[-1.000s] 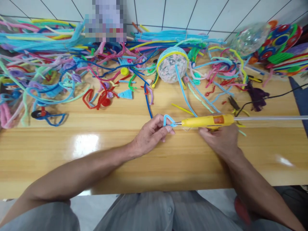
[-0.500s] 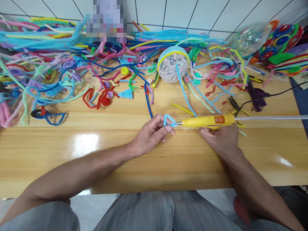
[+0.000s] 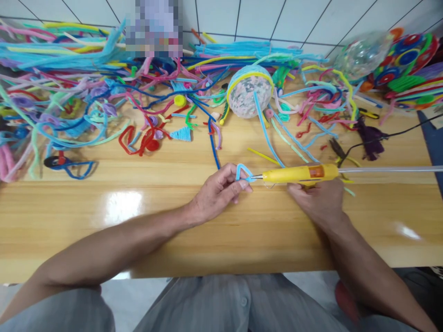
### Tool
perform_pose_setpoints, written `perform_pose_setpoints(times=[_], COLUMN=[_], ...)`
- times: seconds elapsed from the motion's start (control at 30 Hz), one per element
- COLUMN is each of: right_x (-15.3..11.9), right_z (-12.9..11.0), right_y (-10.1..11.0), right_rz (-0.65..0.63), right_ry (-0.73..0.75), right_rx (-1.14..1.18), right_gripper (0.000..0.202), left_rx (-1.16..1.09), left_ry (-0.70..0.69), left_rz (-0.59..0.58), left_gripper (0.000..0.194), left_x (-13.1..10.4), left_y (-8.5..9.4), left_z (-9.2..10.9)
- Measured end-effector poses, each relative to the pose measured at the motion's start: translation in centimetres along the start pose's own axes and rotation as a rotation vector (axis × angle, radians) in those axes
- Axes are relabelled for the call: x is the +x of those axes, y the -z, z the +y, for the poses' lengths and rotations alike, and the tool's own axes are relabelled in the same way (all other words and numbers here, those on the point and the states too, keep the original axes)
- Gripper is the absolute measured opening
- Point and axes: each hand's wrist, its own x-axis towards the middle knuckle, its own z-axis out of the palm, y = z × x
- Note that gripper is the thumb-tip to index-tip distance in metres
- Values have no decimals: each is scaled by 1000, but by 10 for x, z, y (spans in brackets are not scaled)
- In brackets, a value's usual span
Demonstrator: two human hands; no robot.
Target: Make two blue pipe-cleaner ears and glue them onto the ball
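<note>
My left hand (image 3: 221,189) pinches a light blue pipe cleaner (image 3: 238,171) bent into a small triangle-like loop. From the right, my right hand (image 3: 320,200) grips a yellow hot glue gun (image 3: 287,175) with a clear glue stick (image 3: 387,169) sticking out of its back end. The gun's metal nozzle meets the pipe cleaner close to my left thumb and fingertips. Whether glue is coming out is too small to see. The fingers of my right hand are partly hidden under the gun.
A wooden table (image 3: 173,249) spans the view. Behind my hands stands a speckled ball (image 3: 249,97) with a yellow band. Tangled pipe cleaners (image 3: 76,92) heap along the back. Pliers (image 3: 337,150), a black cord (image 3: 394,135) and a purple tassel-like bundle (image 3: 370,140) lie at right.
</note>
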Motion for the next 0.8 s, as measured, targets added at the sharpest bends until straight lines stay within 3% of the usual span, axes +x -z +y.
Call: perform_pose_setpoints(times=[0.8], right_x=[3], right_z=[-4], right_y=[4], right_rz=[-31], right_ry=[-29], right_rx=[-5], right_gripper=[15], left_rx=[10], left_ry=[2], left_rz=[-2], left_gripper=[25], left_x=[1], left_y=[0], left_z=[1])
